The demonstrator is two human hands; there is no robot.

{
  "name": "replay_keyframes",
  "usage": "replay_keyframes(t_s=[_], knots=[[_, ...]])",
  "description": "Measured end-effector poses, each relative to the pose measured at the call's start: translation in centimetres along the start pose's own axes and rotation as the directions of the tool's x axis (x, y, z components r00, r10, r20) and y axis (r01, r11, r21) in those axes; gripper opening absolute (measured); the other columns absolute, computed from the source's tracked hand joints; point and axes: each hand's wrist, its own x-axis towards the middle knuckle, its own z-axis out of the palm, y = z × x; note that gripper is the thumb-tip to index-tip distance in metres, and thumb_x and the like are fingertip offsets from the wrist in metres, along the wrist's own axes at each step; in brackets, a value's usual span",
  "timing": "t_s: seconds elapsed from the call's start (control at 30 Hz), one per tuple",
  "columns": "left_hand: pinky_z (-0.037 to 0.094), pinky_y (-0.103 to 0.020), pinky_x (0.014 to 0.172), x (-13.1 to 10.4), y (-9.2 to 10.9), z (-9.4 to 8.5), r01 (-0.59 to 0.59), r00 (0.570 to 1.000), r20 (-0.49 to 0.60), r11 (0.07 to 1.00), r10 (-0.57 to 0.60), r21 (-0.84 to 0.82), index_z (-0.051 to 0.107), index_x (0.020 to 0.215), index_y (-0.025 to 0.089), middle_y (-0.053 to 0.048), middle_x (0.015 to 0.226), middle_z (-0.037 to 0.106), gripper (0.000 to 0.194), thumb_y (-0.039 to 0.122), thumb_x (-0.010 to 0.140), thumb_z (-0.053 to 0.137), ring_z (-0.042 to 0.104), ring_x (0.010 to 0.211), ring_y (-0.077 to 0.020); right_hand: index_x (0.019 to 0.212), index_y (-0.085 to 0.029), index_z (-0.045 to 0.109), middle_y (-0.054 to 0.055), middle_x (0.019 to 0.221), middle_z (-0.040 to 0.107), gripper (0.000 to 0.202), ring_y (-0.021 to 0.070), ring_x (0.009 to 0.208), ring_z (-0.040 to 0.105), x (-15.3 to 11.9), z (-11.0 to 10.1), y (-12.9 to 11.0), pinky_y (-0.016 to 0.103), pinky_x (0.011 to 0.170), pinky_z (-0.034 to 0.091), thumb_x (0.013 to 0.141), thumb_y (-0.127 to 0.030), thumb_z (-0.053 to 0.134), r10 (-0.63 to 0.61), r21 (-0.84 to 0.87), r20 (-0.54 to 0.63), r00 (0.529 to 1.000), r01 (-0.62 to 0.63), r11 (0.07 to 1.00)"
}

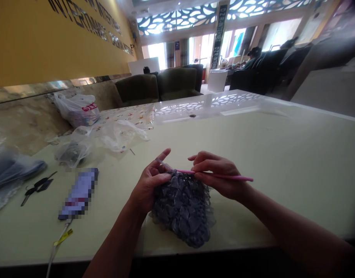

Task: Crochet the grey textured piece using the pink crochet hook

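Note:
A grey-blue crochet piece (183,208) with ruffled, ribbon-like petals hangs over the front of the table, narrowing toward its lower end. My left hand (152,179) pinches its upper left edge between thumb and fingers, with the index finger raised and a strand of grey yarn (162,163) running over it. In my right hand (216,170) a pink crochet hook (235,177) is gripped between thumb and fingers, lying almost level. The hook's tip meets the top edge of the piece close to my left thumb; the stitch there is too small to make out.
On the left of the pale table (296,166) lie a blurred-out phone (80,193) with a white cable (57,241), keys (39,185) and a clear plastic bag (74,148). Farther back stands a white carrier bag (78,110). Dark armchairs (177,85) and a seated person (254,54) are beyond.

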Motion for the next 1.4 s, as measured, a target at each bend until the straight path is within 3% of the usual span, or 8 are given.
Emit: replay_keyframes(t_s=[0.17,0.43,0.67,0.83,0.97,1.07,1.17,1.4], knots=[[0.044,-0.021,0.065,-0.2,0.0,0.1,-0.016,0.999,0.048,0.999,0.014,0.051,0.062,0.135,0.024,0.000,0.083,0.066,0.069,0.015,0.069,0.079,0.058,0.070,-0.0101,0.086,-0.018,0.070,0.002,0.085,0.063,0.010,0.0147,0.083,0.063,0.3,-0.7,-0.1,0.042,0.096,0.055,0.091,-0.013,0.064,0.015,0.082,0.030,0.999,-0.018,0.996],[0.042,-0.019,0.064,-0.3,-0.1,0.4,0.086,0.992,0.096,0.996,-0.082,-0.035,0.044,0.147,0.039,0.004,0.080,0.062,0.090,0.011,0.069,0.079,0.055,0.066,-0.0069,0.097,-0.019,0.070,0.004,0.091,0.060,0.009,0.0155,0.089,0.063,-0.2,-0.4,0.2,0.039,0.096,0.054,0.093,-0.015,0.063,-0.036,-0.061,0.089,0.995,0.042,0.997],[0.043,-0.023,0.067,-0.1,0.3,-0.1,0.027,0.998,0.050,0.998,-0.030,0.052,0.064,0.133,0.024,0.000,0.082,0.066,0.067,0.014,0.068,0.078,0.057,0.069,-0.0106,0.087,-0.018,0.070,0.005,0.085,0.063,0.010,0.0186,0.092,0.066,0.3,-1.5,-0.5,0.036,0.089,0.056,0.092,-0.015,0.063,0.013,0.000,0.080,0.997,-0.013,1.000],[0.043,-0.026,0.075,-0.1,-0.3,0.3,-0.021,0.999,0.036,0.978,0.014,0.207,0.063,0.134,0.025,0.000,0.085,0.068,0.068,0.019,0.068,0.082,0.059,0.075,-0.0129,0.086,-0.017,0.068,0.006,0.085,0.066,0.014,0.0198,0.088,0.068,0.5,-1.0,-0.4,0.035,0.082,0.057,0.094,-0.027,0.063,0.132,0.147,0.093,0.987,-0.145,0.978],[0.045,-0.031,0.086,-0.1,-1.3,1.1,-0.034,0.999,0.013,0.954,0.032,0.298,0.061,0.136,0.027,-0.001,0.088,0.070,0.070,0.021,0.070,0.083,0.063,0.085,-0.0162,0.090,-0.018,0.065,0.005,0.087,0.067,0.012,0.0168,0.084,0.064,0.2,0.9,0.1,0.038,0.091,0.054,0.095,-0.027,0.061,-0.026,-0.145,0.066,0.997,0.036,0.989],[0.043,-0.036,0.096,-0.1,-1.7,1.4,-0.067,0.997,0.000,0.934,0.072,0.351,0.073,0.116,0.024,-0.004,0.091,0.072,0.046,0.024,0.071,0.083,0.064,0.104,-0.0231,0.095,-0.018,0.063,0.004,0.085,0.070,0.008,0.0161,0.081,0.064,-0.2,1.7,0.2,0.038,0.093,0.052,0.096,-0.025,0.059,-0.129,-0.326,0.037,0.991,0.134,0.936],[0.034,-0.038,0.109,0.0,-1.5,1.4,-0.127,0.992,0.037,0.908,0.122,0.399,0.076,0.082,0.021,-0.007,0.095,0.072,0.011,0.025,0.074,0.081,0.044,0.138,-0.0289,0.097,-0.018,0.064,0.003,0.082,0.070,0.010,0.0125,0.071,0.064,-0.4,1.7,-0.1,0.025,0.072,0.053,0.098,-0.022,0.054,-0.025,-0.313,-0.016,1.000,0.019,0.949],[0.035,-0.040,0.109,-0.1,-0.9,0.9,-0.068,0.997,0.053,0.925,0.052,0.373,0.075,0.082,0.020,-0.008,0.121,0.070,0.013,0.028,0.073,0.081,0.044,0.138,-0.0322,0.106,-0.018,0.068,0.007,0.094,0.071,0.017,0.0151,0.083,0.067,-0.2,1.0,0.0,0.027,0.074,0.053,0.098,-0.021,0.054,0.026,-0.200,-0.032,0.999,-0.032,0.979]])
